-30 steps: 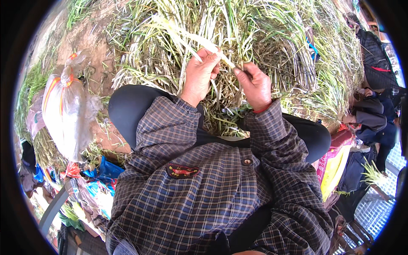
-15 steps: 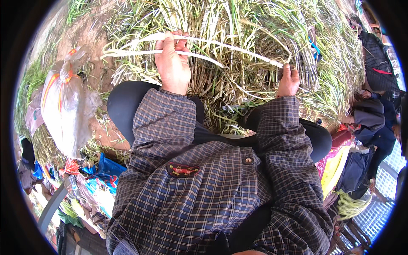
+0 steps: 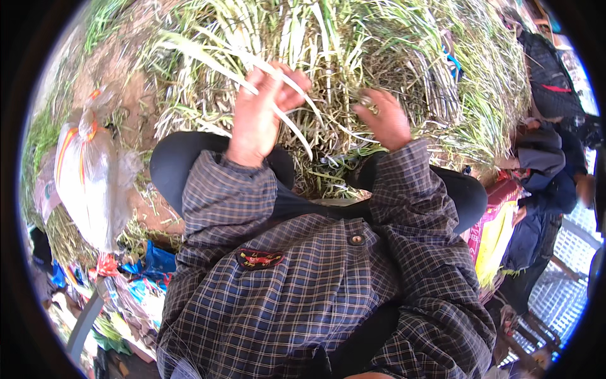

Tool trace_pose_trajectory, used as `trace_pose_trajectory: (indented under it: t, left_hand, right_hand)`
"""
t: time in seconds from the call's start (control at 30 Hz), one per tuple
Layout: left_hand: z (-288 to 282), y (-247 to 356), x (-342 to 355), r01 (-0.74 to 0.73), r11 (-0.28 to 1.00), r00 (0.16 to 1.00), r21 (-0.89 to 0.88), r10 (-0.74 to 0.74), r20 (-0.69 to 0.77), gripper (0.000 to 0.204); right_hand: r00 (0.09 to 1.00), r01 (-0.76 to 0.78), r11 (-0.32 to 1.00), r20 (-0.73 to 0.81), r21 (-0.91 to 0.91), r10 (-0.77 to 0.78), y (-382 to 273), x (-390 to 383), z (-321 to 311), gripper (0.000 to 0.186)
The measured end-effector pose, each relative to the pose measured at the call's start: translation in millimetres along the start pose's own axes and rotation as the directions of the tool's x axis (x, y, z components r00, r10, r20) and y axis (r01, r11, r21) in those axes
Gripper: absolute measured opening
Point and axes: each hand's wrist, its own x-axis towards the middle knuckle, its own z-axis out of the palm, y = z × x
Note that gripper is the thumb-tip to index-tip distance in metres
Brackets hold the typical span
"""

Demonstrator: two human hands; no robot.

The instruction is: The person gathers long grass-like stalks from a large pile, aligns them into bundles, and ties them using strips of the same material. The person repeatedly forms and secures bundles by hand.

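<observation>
Carrier: brown bare-earth floor (image 3: 123, 79), exposed mainly at left. Directly on it: broad, thick heap of long green-leaved, pale-stalked plants (image 3: 303, 41), spread across the upper centre and right, covering the soil there. At left, apart from the heap: translucent whitish plastic bag with red-orange stripes (image 3: 85, 180), full, gathered at its neck; underside hidden. Beside the bag, nearer the heap: loose yellow-green plant scraps (image 3: 136, 237) scattered on soil. Far-left edge: more green plant material (image 3: 39, 126).
</observation>
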Motion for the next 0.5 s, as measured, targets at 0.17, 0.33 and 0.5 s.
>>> trace_pose_trajectory:
  t: [0.17, 0.33, 0.5]
  left_hand:
    - [20, -18, -3, 0.117, 0.991, 0.992, 0.058, -0.12, 0.045, 0.017]
    - [14, 14, 4, -0.13, 0.988, 0.947, 0.086, 0.15, -0.285, 0.03]
    - [25, -18, -3, 0.101, 0.951, 0.995, 0.291, -0.09, -0.051, 0.031]
  right_hand:
    - [0.923, 0.244, 0.865, 0.17, 0.438, -0.347, -57, -1, 12, 0.038]
    - [0.959, 0.061, 0.949, 0.246, 0.308, -0.142, -59, -16, 19, 0.026]
    - [0.989, 0.08, 0.95, 0.097, 0.303, -0.114, -47, -20, 13, 0.023]
